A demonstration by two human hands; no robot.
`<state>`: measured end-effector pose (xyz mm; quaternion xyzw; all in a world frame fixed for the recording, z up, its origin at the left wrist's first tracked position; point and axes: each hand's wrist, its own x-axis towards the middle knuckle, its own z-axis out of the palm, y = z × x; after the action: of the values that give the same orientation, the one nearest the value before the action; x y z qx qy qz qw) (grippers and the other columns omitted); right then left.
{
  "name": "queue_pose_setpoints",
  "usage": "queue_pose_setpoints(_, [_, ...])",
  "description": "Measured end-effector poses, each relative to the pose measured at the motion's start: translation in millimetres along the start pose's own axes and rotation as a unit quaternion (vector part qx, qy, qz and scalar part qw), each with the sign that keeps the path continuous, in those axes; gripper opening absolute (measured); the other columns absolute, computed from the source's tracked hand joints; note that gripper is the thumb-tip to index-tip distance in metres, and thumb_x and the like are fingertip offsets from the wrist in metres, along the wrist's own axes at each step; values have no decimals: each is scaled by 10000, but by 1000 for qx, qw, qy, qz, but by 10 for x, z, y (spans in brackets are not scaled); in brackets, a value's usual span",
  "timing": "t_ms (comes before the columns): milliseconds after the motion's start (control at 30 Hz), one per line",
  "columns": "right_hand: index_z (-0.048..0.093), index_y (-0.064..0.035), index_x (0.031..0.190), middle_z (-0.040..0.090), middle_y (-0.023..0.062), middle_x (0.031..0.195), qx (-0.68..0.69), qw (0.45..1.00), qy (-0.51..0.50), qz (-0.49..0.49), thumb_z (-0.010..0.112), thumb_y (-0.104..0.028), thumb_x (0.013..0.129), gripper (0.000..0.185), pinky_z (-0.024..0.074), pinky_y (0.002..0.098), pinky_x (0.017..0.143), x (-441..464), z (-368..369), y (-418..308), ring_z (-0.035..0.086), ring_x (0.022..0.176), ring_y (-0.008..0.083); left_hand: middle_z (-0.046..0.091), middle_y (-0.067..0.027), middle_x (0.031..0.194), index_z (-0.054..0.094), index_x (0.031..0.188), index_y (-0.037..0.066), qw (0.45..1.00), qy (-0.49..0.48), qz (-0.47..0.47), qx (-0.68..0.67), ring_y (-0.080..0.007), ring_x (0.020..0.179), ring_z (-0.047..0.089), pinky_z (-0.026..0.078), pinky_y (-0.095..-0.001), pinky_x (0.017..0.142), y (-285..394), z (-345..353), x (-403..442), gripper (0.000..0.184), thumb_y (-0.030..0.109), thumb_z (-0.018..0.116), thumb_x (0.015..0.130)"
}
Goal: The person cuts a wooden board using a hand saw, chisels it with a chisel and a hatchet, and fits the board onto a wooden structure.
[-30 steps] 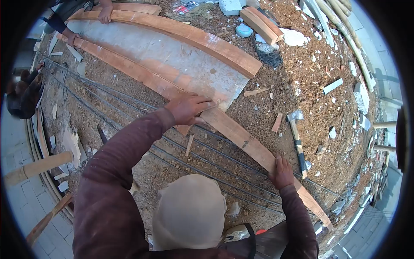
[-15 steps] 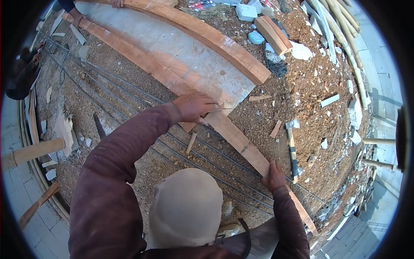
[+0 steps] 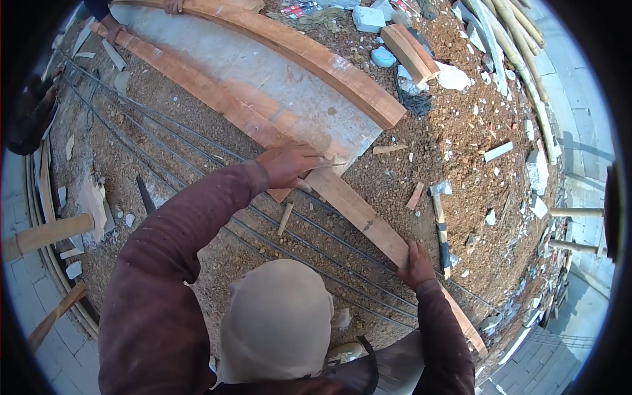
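Note:
My left hand (image 3: 289, 164) lies over the near end of a long reddish board (image 3: 197, 82), its fingers curled at the joint with a second plank. This plank (image 3: 359, 210) slopes down to the right across the steel bars. Farther along it, my right hand (image 3: 417, 264) wraps round the plank's edge. A pale flat sheet (image 3: 316, 92) lies between the long board and a thick curved beam (image 3: 296, 49). To the right of the plank, a hammer (image 3: 440, 227) with a black-banded wooden handle rests on the soil.
Thin steel bars (image 3: 316, 237) run diagonally under the plank. Another person's hand (image 3: 113, 31) holds the long board's far end. Wood blocks (image 3: 409, 52), a white block (image 3: 368, 18) and rubble lie on the right. Bamboo poles (image 3: 526, 59) line the right edge; a beige cap (image 3: 276, 316) covers the lower middle.
The whole view has shifted slightly left and up. Both hands keep the same places on the wood, and the boards look unmoved.

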<state>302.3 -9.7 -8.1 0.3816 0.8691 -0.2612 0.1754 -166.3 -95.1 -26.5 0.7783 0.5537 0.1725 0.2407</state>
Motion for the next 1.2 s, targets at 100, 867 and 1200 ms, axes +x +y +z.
queue_pose_setpoints(100, [448, -88, 1390, 566, 192, 1168, -9, 1000, -16, 12, 845, -219, 613, 883, 451, 502, 1003, 11, -135, -19, 556, 1126, 415, 619, -91, 1272, 567, 1369, 126, 1000, -19, -25, -1, -310, 1202, 564, 447, -424, 1061, 0, -60, 17, 781, 240, 890, 666])
queue_pose_setpoints(867, [495, -137, 1356, 574, 159, 1158, 3, 999, -25, 41, 797, -192, 672, 749, 448, 518, 1006, -118, -101, -72, 546, 1166, 378, 599, -108, 1328, 543, 1402, 130, 996, -72, 3, 51, -326, 1225, 569, 451, -466, 1075, 74, -125, 92, 828, 263, 880, 657])
queue_pose_setpoints(1200, [510, -152, 1350, 562, 132, 1110, 29, 996, -47, 75, 810, -179, 661, 752, 445, 506, 971, 4, -159, -86, 549, 1128, 352, 606, -78, 1324, 559, 1377, 142, 993, -107, 30, 37, -287, 1176, 589, 434, -458, 1052, -82, -145, 171, 810, 322, 865, 650])
